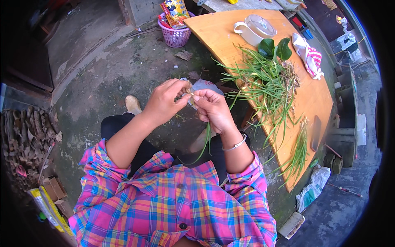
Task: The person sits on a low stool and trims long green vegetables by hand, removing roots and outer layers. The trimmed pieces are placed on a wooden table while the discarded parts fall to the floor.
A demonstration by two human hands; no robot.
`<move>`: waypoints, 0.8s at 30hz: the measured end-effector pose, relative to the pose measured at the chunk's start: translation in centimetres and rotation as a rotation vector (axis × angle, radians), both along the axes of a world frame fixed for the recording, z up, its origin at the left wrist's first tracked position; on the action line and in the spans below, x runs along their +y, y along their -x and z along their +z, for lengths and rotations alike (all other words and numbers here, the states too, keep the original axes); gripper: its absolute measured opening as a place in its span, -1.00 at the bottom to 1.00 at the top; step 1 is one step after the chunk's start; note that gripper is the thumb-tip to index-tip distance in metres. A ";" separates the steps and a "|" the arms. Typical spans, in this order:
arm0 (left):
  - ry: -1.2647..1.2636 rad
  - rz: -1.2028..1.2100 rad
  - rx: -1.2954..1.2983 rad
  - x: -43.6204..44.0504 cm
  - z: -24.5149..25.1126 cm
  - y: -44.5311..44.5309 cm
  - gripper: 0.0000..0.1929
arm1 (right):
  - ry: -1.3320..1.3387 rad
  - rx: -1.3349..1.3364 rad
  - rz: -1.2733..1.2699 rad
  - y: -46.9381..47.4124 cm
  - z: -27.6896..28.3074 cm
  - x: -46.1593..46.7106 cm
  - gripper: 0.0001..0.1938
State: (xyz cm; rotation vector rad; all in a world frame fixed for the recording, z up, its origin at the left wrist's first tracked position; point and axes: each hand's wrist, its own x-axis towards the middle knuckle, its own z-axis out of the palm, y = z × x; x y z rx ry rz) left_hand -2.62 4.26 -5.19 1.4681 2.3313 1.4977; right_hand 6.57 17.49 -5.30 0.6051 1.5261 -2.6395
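Note:
My right hand (213, 109) holds a scallion-like plant (207, 140), its long green leaves hanging below the palm toward my lap. The fingertips of my left hand (168, 98) pinch the pale root end, right against the right thumb and forefinger. Behind the hands, lower down, is a white plastic bag (208, 85) with red print. To the right, a loose heap of similar green plants (262, 80) with dry, brownish roots lies on a wooden table (314, 95), some leaves drooping over its edge. A smaller bunch (301, 145) lies apart, nearer the table's front corner.
The table also bears a clear plastic jug (259, 31), broad dark leaves (274, 49), a striped cloth (308, 55) and a flat greyish object (315, 132). A pink basket (175, 37) stands on the floor beyond. Firewood (27, 142) is stacked at far left.

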 end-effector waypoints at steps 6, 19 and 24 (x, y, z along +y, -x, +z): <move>-0.013 -0.015 -0.257 -0.4 -0.5 0.4 -0.81 | -0.015 -0.017 -0.007 -0.2 -0.5 0.0 -0.92; 0.038 -0.058 -0.198 -0.2 -0.2 0.5 -0.84 | -0.490 0.036 -0.092 -0.2 -1.0 -0.7 -0.92; 0.016 -0.010 -0.601 -0.6 -0.7 1.2 -0.85 | -0.403 -0.048 -0.065 -0.4 -0.3 -0.5 -0.91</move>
